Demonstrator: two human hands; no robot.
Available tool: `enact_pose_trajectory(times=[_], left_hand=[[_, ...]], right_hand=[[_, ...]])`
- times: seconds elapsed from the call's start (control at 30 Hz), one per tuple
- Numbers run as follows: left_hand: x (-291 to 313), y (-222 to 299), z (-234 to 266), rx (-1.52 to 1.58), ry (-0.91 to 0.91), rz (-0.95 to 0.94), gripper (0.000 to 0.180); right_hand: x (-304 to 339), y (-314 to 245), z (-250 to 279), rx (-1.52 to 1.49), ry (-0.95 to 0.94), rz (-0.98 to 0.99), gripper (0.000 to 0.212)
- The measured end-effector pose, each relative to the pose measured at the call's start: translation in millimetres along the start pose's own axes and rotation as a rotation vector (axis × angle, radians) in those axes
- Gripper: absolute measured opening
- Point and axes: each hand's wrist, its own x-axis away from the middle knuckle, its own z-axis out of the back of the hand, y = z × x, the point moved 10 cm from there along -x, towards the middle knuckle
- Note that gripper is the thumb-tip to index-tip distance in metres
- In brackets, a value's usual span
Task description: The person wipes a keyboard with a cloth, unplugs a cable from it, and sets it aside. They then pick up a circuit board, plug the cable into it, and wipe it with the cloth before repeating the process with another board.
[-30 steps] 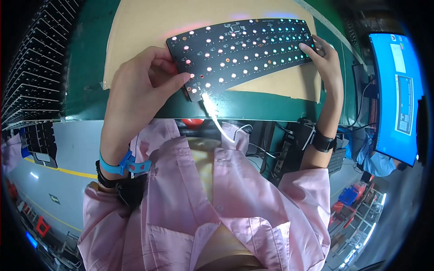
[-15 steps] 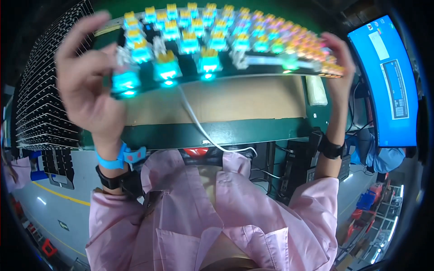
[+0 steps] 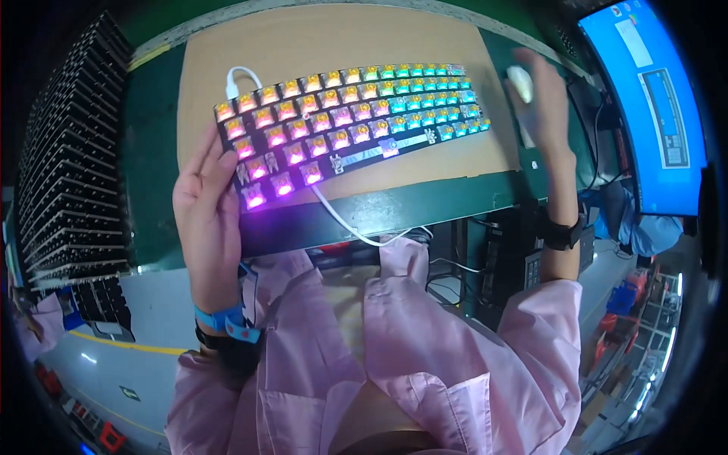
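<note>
A keyboard without keycaps (image 3: 356, 125) lies tilted over the brown board, its switches lit pink, orange, green and cyan. My left hand (image 3: 208, 201) grips its left edge, thumb along the front-left corner and fingers partly hidden behind. A white cable plug (image 3: 232, 87) is at the keyboard's far left side, and the white cable (image 3: 345, 220) hangs off the table's near edge. To the right of the keyboard, my right hand (image 3: 547, 110) is blurred, closed around a small white rounded object (image 3: 520, 83) whose kind I cannot make out.
A brown board (image 3: 447, 163) covers the green table (image 3: 152, 182). At the left stands a tall stack of black keyboard plates (image 3: 72, 167). A monitor with a blue screen (image 3: 644, 114) stands at the right. A black computer case (image 3: 500, 250) is below the table's near right edge.
The keyboard has come down from close before the camera toward the board, my left hand still on it. My right hand has let go of its right end and taken up the white object.
</note>
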Motion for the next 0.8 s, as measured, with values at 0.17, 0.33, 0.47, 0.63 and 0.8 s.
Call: enact_pose_trajectory(times=[0.17, 0.33, 0.47, 0.63, 0.8], left_hand=[[9.3, -11.9, -5.2, -0.126, -0.241, 0.154, 0.044], [15.1, -22.6, 0.8, -0.147, -0.142, 0.237, 0.05], [14.7, -25.1, -2.7, -0.07, -0.23, 0.258, 0.052], [14.5, -30.3, 24.7, -0.096, -0.091, 0.264, 0.052], [14.5, -27.3, 11.6, -0.102, -0.176, 0.231, 0.051]], right_hand=[[55.5, 95.2, -25.4, -0.076, -0.298, -0.647, 0.046], [75.1, 103.1, -35.8, -0.111, -0.211, -0.794, 0.055], [-6.7, -26.7, 26.6, -0.455, 0.189, -0.52, 0.063], [-39.6, -249.5, 35.5, -0.652, -0.086, -0.023, 0.045], [21.1, -103.0, 11.7, -0.336, -0.151, -0.39, 0.053]])
